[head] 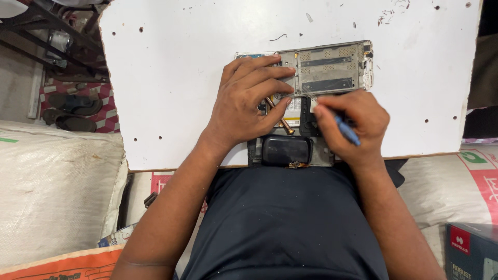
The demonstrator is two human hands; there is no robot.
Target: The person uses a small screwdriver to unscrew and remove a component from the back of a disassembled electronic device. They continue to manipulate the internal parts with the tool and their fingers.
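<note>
An opened phone frame (332,65), silver with metal shielding, lies flat on a white board (171,72). My left hand (249,98) presses down on the frame's left part, fingers spread over it. My right hand (353,122) grips a thin tool with a blue handle (346,130); its fine tip touches the frame's lower edge. A copper-coloured bolt (280,118) lies under my left fingers. A dark, rounded phone piece (286,149) rests at the board's near edge, on a dark frame part.
The white board has small holes and scratches and lies across my lap. White woven sacks (52,181) lie left and right. Sandals (72,111) sit on a patterned mat at left. A dark box (469,251) stands at bottom right.
</note>
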